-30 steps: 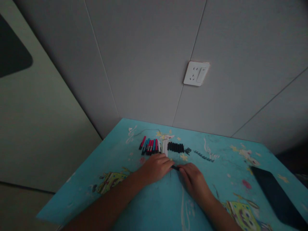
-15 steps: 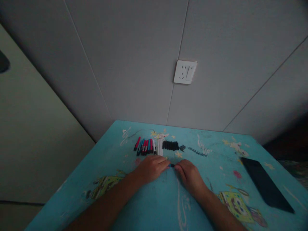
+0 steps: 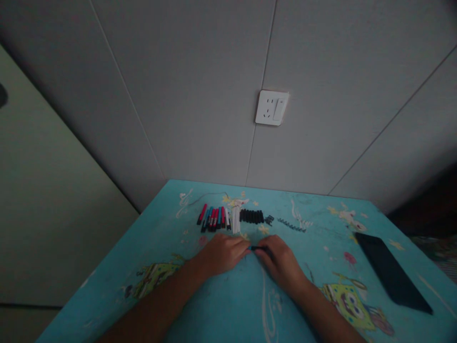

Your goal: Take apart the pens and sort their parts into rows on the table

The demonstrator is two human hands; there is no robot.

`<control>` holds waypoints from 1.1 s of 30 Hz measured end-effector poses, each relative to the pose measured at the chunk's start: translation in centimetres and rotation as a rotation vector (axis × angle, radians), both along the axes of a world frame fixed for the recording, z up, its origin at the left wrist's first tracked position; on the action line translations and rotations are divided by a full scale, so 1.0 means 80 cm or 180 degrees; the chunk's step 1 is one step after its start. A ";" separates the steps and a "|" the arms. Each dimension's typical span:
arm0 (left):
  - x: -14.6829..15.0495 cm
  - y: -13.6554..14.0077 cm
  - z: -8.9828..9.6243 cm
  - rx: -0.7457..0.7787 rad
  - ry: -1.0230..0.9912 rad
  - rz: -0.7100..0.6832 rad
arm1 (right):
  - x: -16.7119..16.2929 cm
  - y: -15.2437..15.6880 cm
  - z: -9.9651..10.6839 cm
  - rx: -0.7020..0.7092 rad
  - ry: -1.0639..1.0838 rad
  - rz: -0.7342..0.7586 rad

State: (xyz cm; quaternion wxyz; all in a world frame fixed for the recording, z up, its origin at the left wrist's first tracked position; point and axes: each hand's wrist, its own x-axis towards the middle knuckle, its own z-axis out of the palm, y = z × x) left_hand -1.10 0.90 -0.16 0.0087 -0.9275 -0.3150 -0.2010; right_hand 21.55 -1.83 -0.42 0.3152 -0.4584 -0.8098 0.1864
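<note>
Between my two hands is a small pen (image 3: pixel 254 247) with a blue part and a black part, lying crosswise just over the table. My left hand (image 3: pixel 227 251) pinches its blue end, and my right hand (image 3: pixel 279 258) has its fingers closed on the black end. Most of the pen is hidden by my fingers. Beyond my left hand lie several red, blue and white pen barrels with black ends (image 3: pixel 214 219). Thin white sticks (image 3: pixel 236 220) lie side by side next to them, followed by a row of short black tubes (image 3: pixel 252 216).
Small dark pieces (image 3: pixel 269 220) and a diagonal row of tiny grey parts (image 3: pixel 292 225) lie right of the tubes. A flat dark board (image 3: pixel 391 271) rests on the right of the blue cartoon-printed table (image 3: pixel 228 309). A wall socket (image 3: pixel 272 108) is above the table.
My hands stay together on the pen, with my right hand shifted slightly left and its fingers a little differently placed. The whole view has moved slightly.
</note>
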 end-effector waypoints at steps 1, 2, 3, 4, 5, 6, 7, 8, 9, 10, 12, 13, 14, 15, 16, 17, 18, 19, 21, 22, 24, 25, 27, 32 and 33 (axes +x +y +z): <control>0.000 0.000 0.000 0.0004 -0.0013 -0.0004 | 0.000 0.000 -0.001 0.0018 0.0073 -0.0018; 0.000 0.001 0.000 0.0011 -0.0033 -0.0010 | 0.000 0.000 -0.001 0.0027 0.0109 -0.0019; 0.000 0.001 -0.001 0.0020 -0.0054 -0.0011 | -0.001 -0.001 -0.001 0.0025 0.0098 0.0013; 0.000 0.001 -0.001 0.0030 -0.0066 -0.0007 | -0.001 -0.001 -0.001 0.0005 0.0045 0.0064; 0.000 0.001 -0.002 0.0042 -0.0068 -0.0006 | -0.001 -0.002 -0.001 -0.0028 -0.0021 0.0111; 0.000 0.001 -0.002 0.0050 -0.0053 -0.0010 | -0.001 -0.002 0.000 -0.0070 -0.0074 0.0145; 0.000 0.001 -0.002 0.0054 -0.0030 -0.0020 | -0.001 -0.003 0.000 -0.0109 -0.0096 0.0146; 0.000 0.001 -0.002 0.0050 -0.0004 -0.0036 | 0.000 -0.003 0.000 -0.0135 -0.0084 0.0113; 0.000 0.001 -0.002 0.0041 0.0017 -0.0054 | 0.000 -0.003 0.000 -0.0141 -0.0044 0.0057; 0.000 0.000 -0.002 0.0026 0.0031 -0.0067 | 0.000 -0.003 0.000 -0.0138 0.0001 0.0001; 0.000 0.000 -0.002 -0.0003 0.0031 -0.0065 | 0.000 -0.003 0.001 -0.0112 0.0026 -0.0016; 0.000 0.000 -0.002 -0.0007 0.0023 -0.0059 | 0.000 -0.002 0.002 -0.0104 -0.0010 0.0045; 0.000 0.000 -0.002 -0.0002 0.0015 -0.0056 | -0.001 -0.002 0.003 -0.0105 -0.0064 0.0128; 0.000 0.000 -0.002 0.0013 0.0007 -0.0054 | -0.002 -0.002 0.004 -0.0115 -0.0115 0.0195; 0.000 0.000 -0.003 0.0031 -0.0001 -0.0052 | -0.002 -0.003 0.004 -0.0125 -0.0138 0.0218; 0.000 0.000 -0.003 0.0050 -0.0010 -0.0051 | -0.003 -0.003 0.005 -0.0139 -0.0121 0.0198; 0.000 0.001 -0.003 0.0071 -0.0024 -0.0054 | -0.004 -0.004 0.005 -0.0151 -0.0074 0.0146; 0.000 0.001 -0.003 0.0088 -0.0040 -0.0055 | -0.004 -0.004 0.005 -0.0155 -0.0017 0.0083; 0.000 0.002 -0.003 0.0107 -0.0060 -0.0066 | -0.004 -0.005 0.005 -0.0155 0.0022 0.0068; 0.000 0.002 -0.003 0.0109 -0.0062 -0.0079 | -0.004 -0.005 0.005 -0.0160 -0.0003 0.0108; -0.001 0.002 -0.003 0.0086 -0.0041 -0.0088 | -0.004 -0.005 0.004 -0.0187 -0.0046 0.0172; -0.001 0.002 -0.003 0.0064 -0.0022 -0.0083 | -0.004 -0.005 0.003 -0.0207 -0.0028 0.0162; -0.002 0.002 -0.003 0.0019 0.0014 -0.0065 | -0.004 -0.004 0.001 -0.0220 0.0084 0.0065; -0.002 0.002 -0.002 -0.0043 0.0053 0.0010 | -0.005 -0.004 0.004 -0.0201 0.0018 0.0131; -0.002 0.002 -0.002 -0.0034 0.0044 0.0032 | -0.005 -0.004 0.006 -0.0232 -0.0023 0.0168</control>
